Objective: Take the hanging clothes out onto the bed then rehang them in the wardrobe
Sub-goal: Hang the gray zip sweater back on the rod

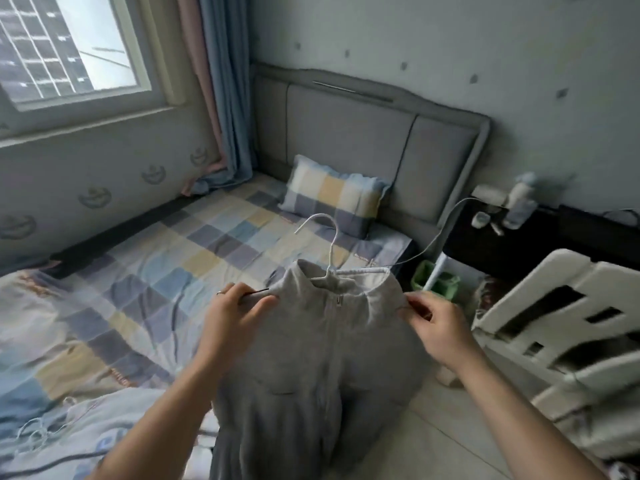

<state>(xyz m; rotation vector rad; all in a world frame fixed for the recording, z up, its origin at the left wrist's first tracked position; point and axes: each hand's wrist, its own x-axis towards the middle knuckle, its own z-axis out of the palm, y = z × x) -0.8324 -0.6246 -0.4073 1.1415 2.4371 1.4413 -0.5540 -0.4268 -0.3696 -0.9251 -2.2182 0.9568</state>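
A: Looking down from the head camera. Holding what?

B: Holding up a grey zip jacket (322, 358) by its two shoulders, hanging in the air just past the edge of the bed (138, 271), over the floor.

A: Gripping how?

B: Pinching one shoulder with the left hand (239, 313), with thumb and curled fingers closing on the cloth. Pinching the other shoulder with the right hand (436, 327) the same way, with fingers bent in tight.

A: Sitting on a hanger?

B: Yes, wearing a white hanger (329, 251) inside the collar, with the hook poking up, not touching either hand.

A: Doing which step, then?

B: Probably tugging the shoulders straight on the hanger, getting ready for hanging in the wardrobe. Hard telling for sure; maybe only laying it down on the bed.

A: Needing what next?

B: Letting go with one hand, grabbing the hook, keeping the jacket from slipping off, then turning toward the wardrobe. Not seeing the wardrobe here at all.

A: Seeing anything on the bed?

B: Seeing a pale piece of clothing (114, 420) lying at the near end, and a checked pillow (336, 195) leaning by the headboard.
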